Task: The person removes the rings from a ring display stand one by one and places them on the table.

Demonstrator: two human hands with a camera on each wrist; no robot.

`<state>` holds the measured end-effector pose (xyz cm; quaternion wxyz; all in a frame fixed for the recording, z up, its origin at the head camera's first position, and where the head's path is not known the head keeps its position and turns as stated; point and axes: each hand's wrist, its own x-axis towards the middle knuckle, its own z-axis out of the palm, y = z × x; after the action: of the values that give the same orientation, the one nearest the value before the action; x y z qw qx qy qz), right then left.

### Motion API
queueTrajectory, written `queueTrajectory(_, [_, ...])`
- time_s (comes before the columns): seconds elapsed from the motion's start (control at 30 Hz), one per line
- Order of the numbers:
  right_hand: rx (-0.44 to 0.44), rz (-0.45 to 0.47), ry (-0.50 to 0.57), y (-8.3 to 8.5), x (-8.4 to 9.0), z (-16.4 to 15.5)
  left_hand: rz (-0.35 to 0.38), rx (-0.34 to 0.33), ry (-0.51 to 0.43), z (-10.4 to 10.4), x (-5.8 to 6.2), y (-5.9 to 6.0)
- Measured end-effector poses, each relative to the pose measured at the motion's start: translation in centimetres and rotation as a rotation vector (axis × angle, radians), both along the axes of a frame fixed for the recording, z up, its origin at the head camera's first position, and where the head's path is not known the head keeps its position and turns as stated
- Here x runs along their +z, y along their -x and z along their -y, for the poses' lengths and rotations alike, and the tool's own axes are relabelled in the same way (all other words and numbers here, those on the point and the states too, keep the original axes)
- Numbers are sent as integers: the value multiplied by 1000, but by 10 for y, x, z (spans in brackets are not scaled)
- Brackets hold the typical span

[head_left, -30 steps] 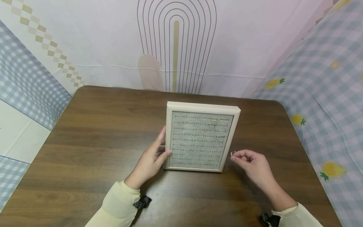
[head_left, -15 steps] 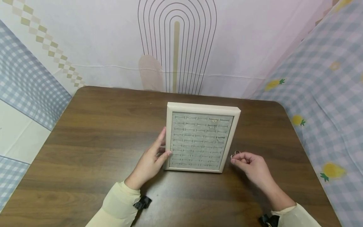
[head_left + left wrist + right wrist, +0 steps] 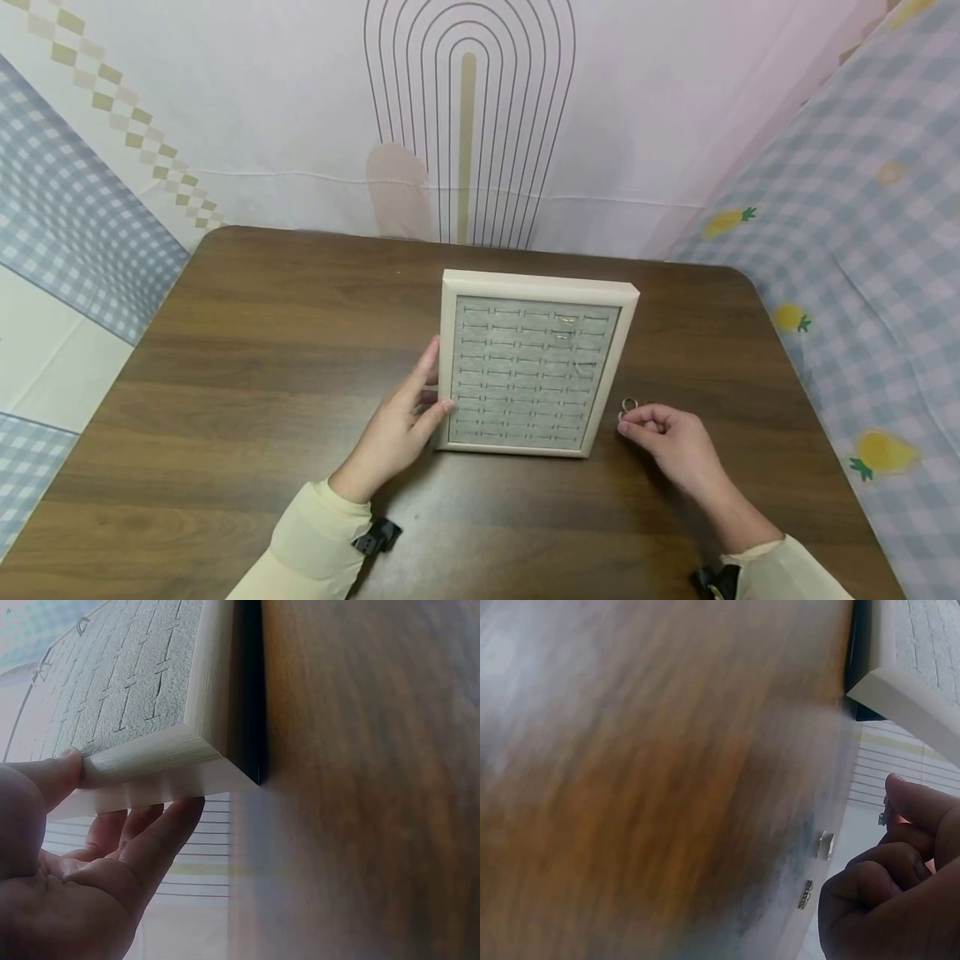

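A ring display [image 3: 525,367] with a cream frame and grey slotted padding stands tilted back on the table. A few rings sit in its slots at the upper right, among them a gold-coloured ring [image 3: 566,320]. My left hand [image 3: 393,429] holds the display's left edge, thumb on the front and fingers along the side. To the right of the display, my right hand [image 3: 675,442] pinches a small silver ring [image 3: 885,812] between thumb and forefinger. Past it, in the right wrist view, a wide silver ring [image 3: 825,845] and a patterned ring [image 3: 805,895] rest on the table.
The brown wooden table [image 3: 262,350] has rounded far corners. Behind it hangs a white patterned cloth [image 3: 300,108], with a checked blue cloth [image 3: 862,208] at the right side. Each wrist wears a black camera mount, such as the left one [image 3: 377,536].
My right hand has shifted slightly right and toward me, with its fingers closed on the ring. A ring on the table beside it shows more. The left hand and display have stayed put.
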<state>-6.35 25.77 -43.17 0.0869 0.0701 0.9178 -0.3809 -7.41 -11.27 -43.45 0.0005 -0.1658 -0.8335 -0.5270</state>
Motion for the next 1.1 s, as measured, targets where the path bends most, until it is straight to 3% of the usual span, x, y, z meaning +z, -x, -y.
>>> queueTrajectory(0.4, [35, 0, -38, 5, -8, -10, -1, -21, -32, 0, -1, 1])
queueTrajectory(1.1, [78, 82, -71, 6, -12, -12, -13, -26, -34, 1, -3, 1])
